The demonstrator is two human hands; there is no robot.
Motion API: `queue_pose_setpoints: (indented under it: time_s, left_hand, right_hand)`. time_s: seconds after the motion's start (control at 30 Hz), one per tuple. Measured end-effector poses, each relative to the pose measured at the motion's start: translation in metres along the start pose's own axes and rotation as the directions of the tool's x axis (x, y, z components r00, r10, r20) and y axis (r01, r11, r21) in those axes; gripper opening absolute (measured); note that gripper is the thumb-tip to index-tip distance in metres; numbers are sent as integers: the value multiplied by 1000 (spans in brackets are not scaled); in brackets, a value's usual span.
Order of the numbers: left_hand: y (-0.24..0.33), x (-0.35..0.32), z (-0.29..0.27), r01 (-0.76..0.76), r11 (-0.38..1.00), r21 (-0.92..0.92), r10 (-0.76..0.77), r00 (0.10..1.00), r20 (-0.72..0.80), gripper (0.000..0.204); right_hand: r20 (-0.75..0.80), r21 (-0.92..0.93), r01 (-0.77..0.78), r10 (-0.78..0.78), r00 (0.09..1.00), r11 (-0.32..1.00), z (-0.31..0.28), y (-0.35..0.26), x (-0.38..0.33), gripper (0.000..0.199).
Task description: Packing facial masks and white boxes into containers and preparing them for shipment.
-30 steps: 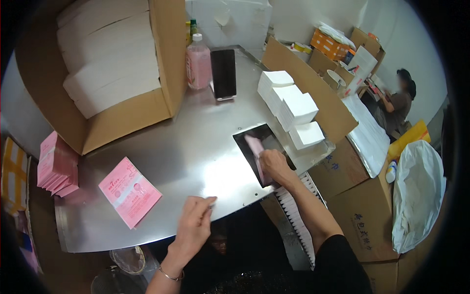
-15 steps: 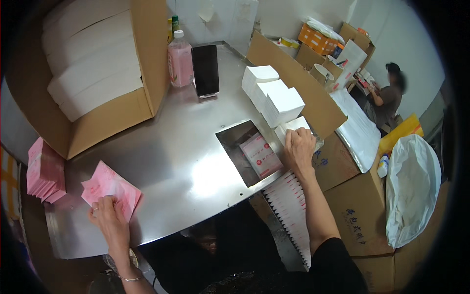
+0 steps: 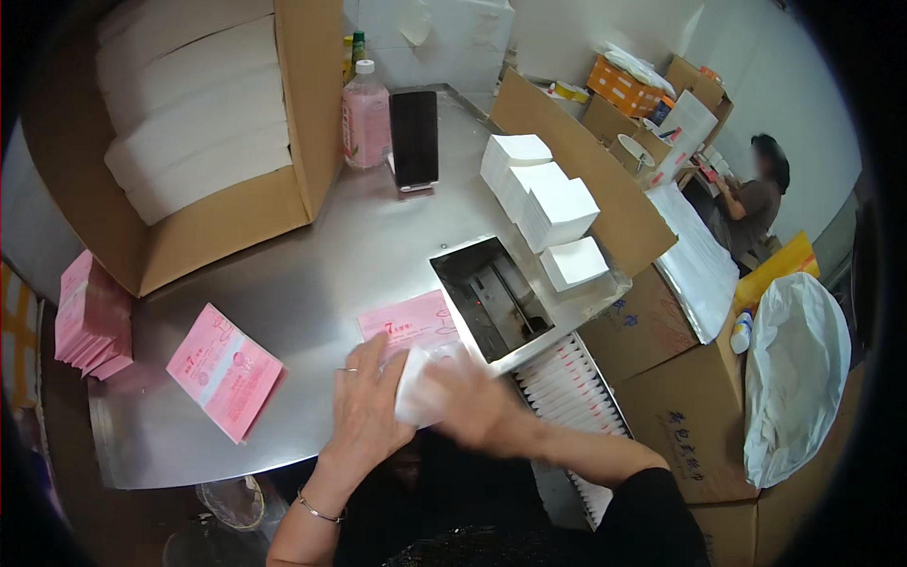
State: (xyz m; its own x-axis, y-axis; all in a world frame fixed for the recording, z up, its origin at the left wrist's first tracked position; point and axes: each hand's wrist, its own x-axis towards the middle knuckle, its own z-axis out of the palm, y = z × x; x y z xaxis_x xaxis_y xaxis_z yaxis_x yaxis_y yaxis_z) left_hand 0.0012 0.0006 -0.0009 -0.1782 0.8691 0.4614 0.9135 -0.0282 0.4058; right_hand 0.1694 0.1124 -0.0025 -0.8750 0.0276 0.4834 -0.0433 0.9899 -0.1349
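On the shiny steel table [image 3: 312,274], both hands grip a soft white wad [image 3: 420,383].

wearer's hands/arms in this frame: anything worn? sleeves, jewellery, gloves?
No gloves on either hand. The left hand has a ring on one finger and a thin metal bangle at the wrist; its forearm is bare, no sleeve showing. The right hand is motion-blurred, so any rings there cannot be made out. The right arm carries a black sleeve from about the elbow up.

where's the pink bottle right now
In the head view, the pink bottle stands upright at the table's far side, between the big cardboard box and the black phone.
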Motion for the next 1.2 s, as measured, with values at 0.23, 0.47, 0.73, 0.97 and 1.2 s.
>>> queue_pose_setpoints:
  time_s: [0.23,0.47,0.73,0.97,1.2]
  left_hand:
    - [20,12,19,69,995,73,-67,997,-39,67]
    - [4,-1,0,81,960,269,-85,996,2,48]
    - [16,16,2,200,955,220,-222,972,82,54]
    - [-5,12,-7,63,956,285,-60,998,-19,50]
    - [16,-3,1,-53,990,131,34,990,140,49]
  right_hand:
    - [27,-124,-221,226,974,967,35,29,59,26]
    - [-319,-311,-394,296,900,865,-27,84,-17,23]
    - [-447,-468,-680,512,734,565,-48,162,-54,13]
    - [-419,-326,-710,579,700,624,-55,156,-60,15]
    - [-460,-226,-437,300,836,871,-30,96,-24,42]
